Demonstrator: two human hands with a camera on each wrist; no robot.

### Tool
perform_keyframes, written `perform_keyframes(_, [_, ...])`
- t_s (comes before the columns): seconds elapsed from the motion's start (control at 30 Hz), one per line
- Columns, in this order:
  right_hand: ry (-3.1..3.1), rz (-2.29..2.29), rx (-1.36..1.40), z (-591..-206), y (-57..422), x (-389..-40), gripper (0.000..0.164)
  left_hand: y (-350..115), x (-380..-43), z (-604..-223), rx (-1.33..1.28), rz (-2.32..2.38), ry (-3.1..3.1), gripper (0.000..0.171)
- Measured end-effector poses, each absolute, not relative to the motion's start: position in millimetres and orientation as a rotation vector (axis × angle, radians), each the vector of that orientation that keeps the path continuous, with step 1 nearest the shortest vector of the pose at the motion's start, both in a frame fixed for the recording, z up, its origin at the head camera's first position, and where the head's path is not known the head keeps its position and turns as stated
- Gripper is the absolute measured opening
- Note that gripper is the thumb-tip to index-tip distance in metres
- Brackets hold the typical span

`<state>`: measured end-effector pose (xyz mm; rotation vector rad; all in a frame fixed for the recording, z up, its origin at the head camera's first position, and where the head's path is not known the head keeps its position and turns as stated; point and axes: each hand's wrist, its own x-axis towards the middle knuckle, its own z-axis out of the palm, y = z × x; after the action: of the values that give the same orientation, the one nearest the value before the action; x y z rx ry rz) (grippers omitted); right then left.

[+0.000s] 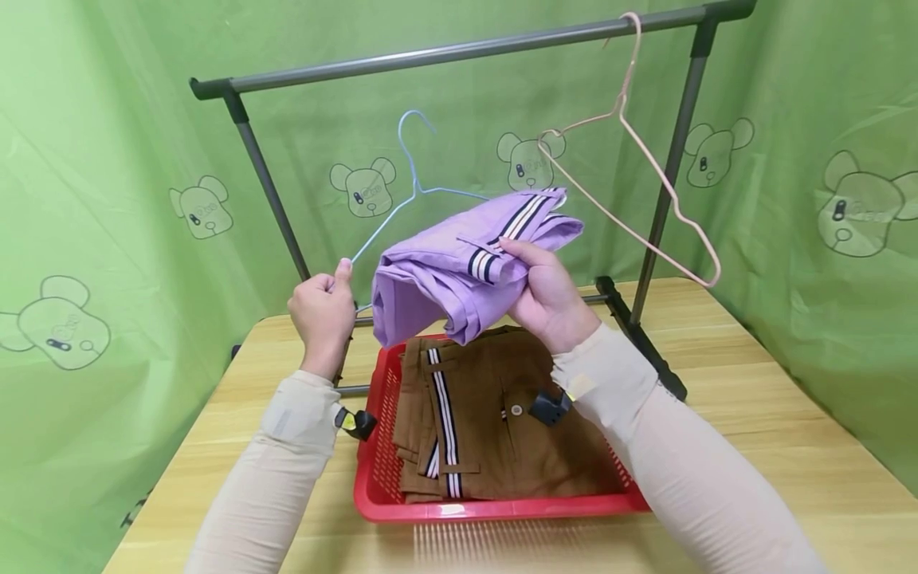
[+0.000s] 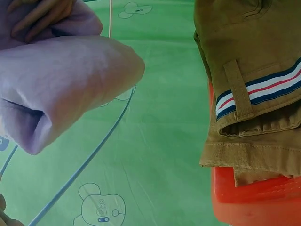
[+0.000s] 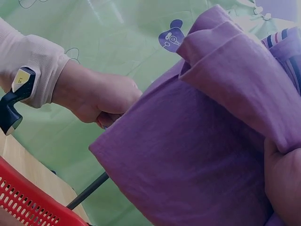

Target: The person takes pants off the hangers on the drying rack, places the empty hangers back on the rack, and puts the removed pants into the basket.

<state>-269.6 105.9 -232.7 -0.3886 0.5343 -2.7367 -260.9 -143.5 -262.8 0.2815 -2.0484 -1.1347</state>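
Note:
My left hand [image 1: 324, 319] grips the left corner of a blue wire hanger [image 1: 414, 171], thumb pointing up, the hook rising above. My right hand [image 1: 552, 307] holds folded purple trousers [image 1: 445, 247] by the striped waistband side, thumb on top and fingers underneath. The trousers cover the hanger's right part; whether they pass over its lower bar is hidden. In the left wrist view the blue hanger [image 2: 77, 172] runs behind the rolled purple cloth [image 2: 80, 70]. Below both hands, folded brown trousers [image 1: 480, 430] with a striped waistband lie in a red basket [image 1: 502, 510].
Behind the hands stands a grey metal rack with a top bar [image 1: 430, 56] and a foot [image 1: 645, 351] on the right. A pink wire hanger [image 1: 621, 102] hangs near the bar's right end. Beneath is a wooden table [image 1: 760, 430], with green curtains around it.

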Motion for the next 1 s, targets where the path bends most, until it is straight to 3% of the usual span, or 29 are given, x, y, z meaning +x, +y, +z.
perform_keyframes(1.0, [0.678,-2.668,-0.353,-254.7,102.6,-259.8,0.031,-151.3,-263.4,-259.1,0.326,-1.155,-2.060,0.049])
